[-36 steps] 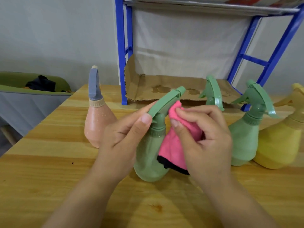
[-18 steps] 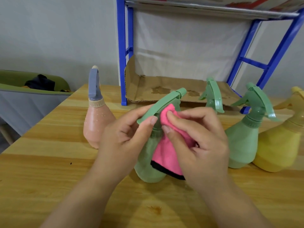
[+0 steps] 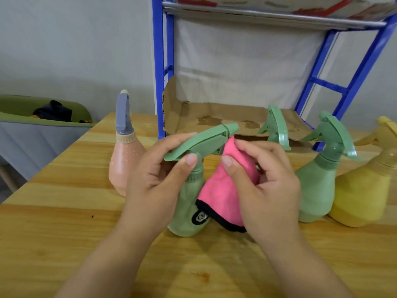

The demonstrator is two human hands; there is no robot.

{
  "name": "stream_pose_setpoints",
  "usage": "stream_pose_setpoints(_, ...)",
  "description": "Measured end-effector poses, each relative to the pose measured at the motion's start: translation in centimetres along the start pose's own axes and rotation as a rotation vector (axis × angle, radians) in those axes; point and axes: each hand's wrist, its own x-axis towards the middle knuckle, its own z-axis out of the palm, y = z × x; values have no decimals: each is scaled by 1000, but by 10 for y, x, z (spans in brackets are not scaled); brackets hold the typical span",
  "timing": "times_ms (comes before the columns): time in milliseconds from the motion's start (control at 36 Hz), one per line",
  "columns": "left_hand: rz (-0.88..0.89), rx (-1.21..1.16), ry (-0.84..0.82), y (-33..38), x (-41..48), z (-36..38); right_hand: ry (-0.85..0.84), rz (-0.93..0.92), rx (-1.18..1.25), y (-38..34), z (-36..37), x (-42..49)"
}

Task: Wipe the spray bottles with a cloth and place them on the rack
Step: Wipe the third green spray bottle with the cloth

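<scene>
Left grip [image 3: 159, 181] was pinching the green spray bottle [image 3: 187, 207] by its trigger head, and right grip [image 3: 268, 190] held the pink cloth [image 3: 225, 190] bunched against its neck. Bottle sat near-upright on the tabletop [image 3: 64, 233], nozzle toward the blue rack [image 3: 160, 82] behind it. Left's carry, I'd guess.

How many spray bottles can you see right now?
5: peach bottle at left; held green bottle in the left hand; green sprayer head behind the right hand, body hidden; another green bottle right; yellow bottle far right.
</scene>
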Motion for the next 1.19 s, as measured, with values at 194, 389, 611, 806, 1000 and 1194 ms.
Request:
stream_pose_setpoints(194,-19,-65,-66,-1,1,0,-89,35,54,-1,-1,3)
stream_pose_setpoints(389,-14,-16,-27,-1,1,-2,-256,-26,-130,6,-13,5)
stream_pose_setpoints(611,-9,126,22,3,0,0,-249,-74,-54,1,-7,-4)
stream_pose_setpoints(806,-5,154,44,5,-1,0,-299,-30,-10,-3,-7,-3)
stream_pose_setpoints(1000,24,298,56,-3,0,-5,-394,-34,-14,4,-21,-5)
stream_pose_setpoints(1194,159,445,122,-8,0,-8,-268,-137,9,4,-20,-6)
